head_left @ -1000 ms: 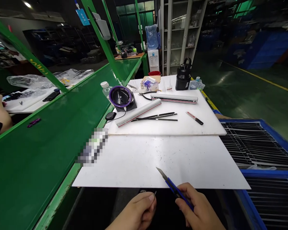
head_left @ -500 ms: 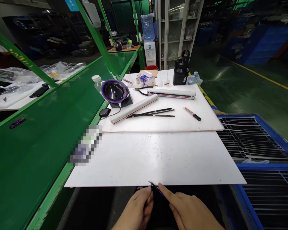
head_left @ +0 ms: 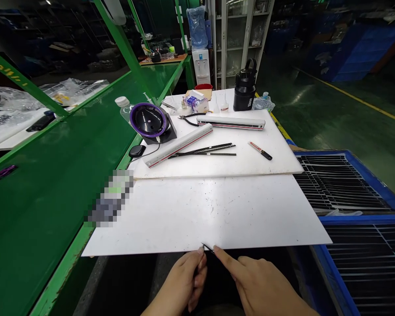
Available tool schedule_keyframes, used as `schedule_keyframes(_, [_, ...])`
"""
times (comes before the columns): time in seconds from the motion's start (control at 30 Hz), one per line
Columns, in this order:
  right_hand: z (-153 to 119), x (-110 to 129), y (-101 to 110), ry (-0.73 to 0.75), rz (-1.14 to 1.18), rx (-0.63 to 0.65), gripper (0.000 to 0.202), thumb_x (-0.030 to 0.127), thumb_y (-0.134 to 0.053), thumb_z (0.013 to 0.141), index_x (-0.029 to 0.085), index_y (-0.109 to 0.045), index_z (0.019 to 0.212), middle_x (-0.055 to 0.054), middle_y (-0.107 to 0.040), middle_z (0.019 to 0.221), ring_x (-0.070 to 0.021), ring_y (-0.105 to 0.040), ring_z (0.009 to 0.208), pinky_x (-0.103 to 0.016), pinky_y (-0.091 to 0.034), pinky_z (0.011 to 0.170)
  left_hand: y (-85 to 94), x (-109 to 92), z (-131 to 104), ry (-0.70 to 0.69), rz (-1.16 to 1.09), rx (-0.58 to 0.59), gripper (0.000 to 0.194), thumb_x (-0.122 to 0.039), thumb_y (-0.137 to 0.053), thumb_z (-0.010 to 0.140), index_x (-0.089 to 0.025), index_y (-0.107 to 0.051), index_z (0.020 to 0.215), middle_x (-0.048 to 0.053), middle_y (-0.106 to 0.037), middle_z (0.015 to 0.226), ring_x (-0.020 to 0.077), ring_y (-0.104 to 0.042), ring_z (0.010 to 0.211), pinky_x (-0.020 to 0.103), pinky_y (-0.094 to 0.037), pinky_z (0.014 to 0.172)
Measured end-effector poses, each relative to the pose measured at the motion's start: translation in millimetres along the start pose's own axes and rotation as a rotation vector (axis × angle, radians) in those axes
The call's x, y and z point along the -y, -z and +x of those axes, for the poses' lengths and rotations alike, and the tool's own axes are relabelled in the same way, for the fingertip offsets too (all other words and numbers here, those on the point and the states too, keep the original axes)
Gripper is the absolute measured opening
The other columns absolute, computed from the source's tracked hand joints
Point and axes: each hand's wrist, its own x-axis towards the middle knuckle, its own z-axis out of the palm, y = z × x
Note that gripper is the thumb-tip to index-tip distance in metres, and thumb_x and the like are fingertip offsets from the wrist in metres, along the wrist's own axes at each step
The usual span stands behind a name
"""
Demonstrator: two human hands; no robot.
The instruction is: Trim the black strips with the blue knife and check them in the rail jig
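Observation:
My right hand (head_left: 255, 274) is closed around a thin, pointed dark tool (head_left: 208, 247), its forefinger stretched along it. The tool's kind is not clear, and its rear end is hidden under the hand. The tip points up and left over the front edge of the white board (head_left: 171, 219). Just left of the tool, my left hand (head_left: 187, 272) is closed in a pinch of thumb and forefinger. Whatever lies in that pinch is too small or hidden to make out. The two hands are close together at the board's edge.
A white foam sheet (head_left: 279, 162) carries black strips (head_left: 210, 151), two long white bars, a small knife (head_left: 260, 150) and cutting pliers (head_left: 191, 119). Behind stand a fan-like purple-rimmed device (head_left: 149, 120) and a black bottle (head_left: 244, 92). Blue trays (head_left: 352, 219) flank the right; green partition (head_left: 52, 175) left.
The view has shifted slightly, so the table appears a little further left and up. Both hands keep their pinch and grip, with the tool's tip still beside the left thumb.

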Motion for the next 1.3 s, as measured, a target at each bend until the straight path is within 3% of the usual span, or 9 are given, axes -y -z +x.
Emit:
schedule_keyframes(0.1, [3,5,8,-0.036,-0.152,0.155,0.088,0.01,-0.057,0.077,0.029,-0.018,0.154,-0.001,-0.058,0.079,-0.0216,-0.056,0.057,-0.028,-0.015,0.045,-1.3,1,1,-0.02,0.006,-0.001,0.047,-0.065,-0.047,0.082,-0.02,-0.04,0.069,-0.008,-0.032,0.054,0.0053,-0.022,0.037,0.018,-0.021,0.033])
schedule_keyframes(0.23, [6,11,13,-0.039,-0.254,0.208,0.091,0.011,-0.057,0.077,0.028,-0.013,0.155,-0.003,-0.057,0.082,-0.0227,-0.056,0.056,-0.03,-0.01,0.043,-0.8,2,1,-0.02,0.009,-0.001,0.047,-0.065,-0.046,0.083,-0.021,-0.039,0.068,-0.008,-0.032,0.054,0.0052,-0.021,0.038,0.018,-0.021,0.034])
schedule_keyframes(0.47, [2,13,12,-0.071,-0.312,0.21,0.094,0.01,-0.057,0.074,0.029,-0.014,0.155,-0.004,-0.056,0.081,-0.0233,-0.056,0.053,-0.029,-0.012,0.043,0.2,1,1,-0.011,0.006,0.016,0.046,-0.063,-0.046,0.084,-0.02,-0.039,0.069,-0.008,-0.032,0.054,0.0053,-0.021,0.038,0.018,-0.022,0.034])
schedule_keyframes(0.7, [1,8,15,-0.054,-0.188,0.143,0.086,0.009,-0.055,0.082,0.031,-0.014,0.154,-0.003,-0.057,0.083,-0.0219,-0.056,0.059,-0.027,-0.019,0.048,3.5,-7,-1,0.004,-0.011,0.066,0.042,-0.059,-0.045,0.085,-0.021,-0.039,0.069,-0.008,-0.032,0.053,0.0049,-0.019,0.037,0.018,-0.02,0.034])
schedule_keyframes(1.13, [-3,16,1,-0.104,-0.371,0.18,0.102,0.007,-0.057,0.069,0.03,-0.007,0.155,-0.004,-0.054,0.083,-0.0206,-0.054,0.054,-0.029,-0.011,0.044,9.0,-8,1,0.006,0.005,0.11,0.045,-0.062,-0.049,0.082,-0.021,-0.036,0.069,-0.009,-0.03,0.053,0.0045,-0.017,0.037,0.017,-0.017,0.033])
schedule_keyframes(1.3, [-4,7,2,-0.073,-0.237,0.123,0.095,0.009,-0.056,0.076,0.034,-0.009,0.154,-0.002,-0.055,0.084,-0.0207,-0.055,0.057,-0.028,-0.012,0.048,16.0,-8,2,0.028,0.004,0.16,0.043,-0.059,-0.05,0.083,-0.021,-0.036,0.068,-0.009,-0.029,0.053,0.0046,-0.016,0.038,0.018,-0.015,0.033])
